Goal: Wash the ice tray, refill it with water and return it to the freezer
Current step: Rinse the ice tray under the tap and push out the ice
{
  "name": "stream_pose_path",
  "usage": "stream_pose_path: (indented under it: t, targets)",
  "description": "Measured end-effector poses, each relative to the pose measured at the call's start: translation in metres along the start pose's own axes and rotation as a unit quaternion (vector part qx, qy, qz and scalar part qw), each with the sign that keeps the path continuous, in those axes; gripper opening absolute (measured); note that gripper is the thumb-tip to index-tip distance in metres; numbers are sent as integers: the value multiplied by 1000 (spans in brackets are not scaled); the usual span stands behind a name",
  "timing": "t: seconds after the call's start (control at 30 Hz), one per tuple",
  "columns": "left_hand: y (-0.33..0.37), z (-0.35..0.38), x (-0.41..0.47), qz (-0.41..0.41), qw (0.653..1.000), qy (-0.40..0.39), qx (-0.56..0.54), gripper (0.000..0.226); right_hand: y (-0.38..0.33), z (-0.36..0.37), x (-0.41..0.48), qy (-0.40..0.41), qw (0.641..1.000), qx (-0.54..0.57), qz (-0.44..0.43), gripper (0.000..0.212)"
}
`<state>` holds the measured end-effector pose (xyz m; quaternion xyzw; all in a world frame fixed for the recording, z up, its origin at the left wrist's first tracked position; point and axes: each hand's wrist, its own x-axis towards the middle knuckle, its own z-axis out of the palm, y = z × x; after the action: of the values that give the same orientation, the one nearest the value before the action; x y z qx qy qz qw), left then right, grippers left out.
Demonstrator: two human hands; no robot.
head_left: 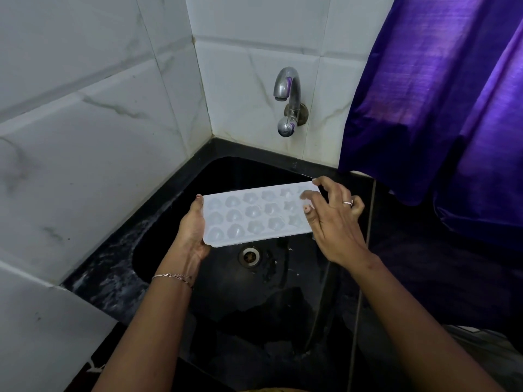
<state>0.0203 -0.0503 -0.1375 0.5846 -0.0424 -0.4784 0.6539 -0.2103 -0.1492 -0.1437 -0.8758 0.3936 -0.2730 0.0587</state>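
Reaching forward from the bottom of the view, two bare forearms meet over a black sink (pixel 232 174), the left wrist wearing a thin bracelet (pixel 172 277). The left hand (pixel 192 227) grips the left short end of a white ice tray (pixel 254 213), palm against the edge and thumb hooked over the far rim. The right hand (pixel 335 222), with a ring (pixel 348 202), hovers over the tray's right end, its fingers (pixel 339 190) spread and lightly bent. Thumb and forefinger tips touch the tray, but whether they pinch it cannot be told. The tray is held roughly level, hollows facing up, in the air just above the drain (pixel 249 256). The hollows look empty or only damp. This appears to be the washing step, the free hand seemingly rubbing the moulds. The next move likely calls for that hand to turn the knob (pixel 286 128) of the tap (pixel 287 91) and for the tray to go under the spout, since no water is seen running. Beyond are a splashed black surface (pixel 113 264), white marbled tiles (pixel 99 123), and a purple curtain (pixel 438 94) at right
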Motion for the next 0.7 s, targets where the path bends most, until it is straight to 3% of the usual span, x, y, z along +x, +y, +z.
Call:
stream_pose_path:
  t: [0.27, 0.7]
  targets:
    - [0, 5, -1, -9, 1000, -1, -1, 45, -10, 6, 12, -64, 997, 23, -27, 84]
    - [-3, 3, 1, -22, 1000, 6, 7, 47, -9, 11, 6, -48, 997, 53, 18, 86]
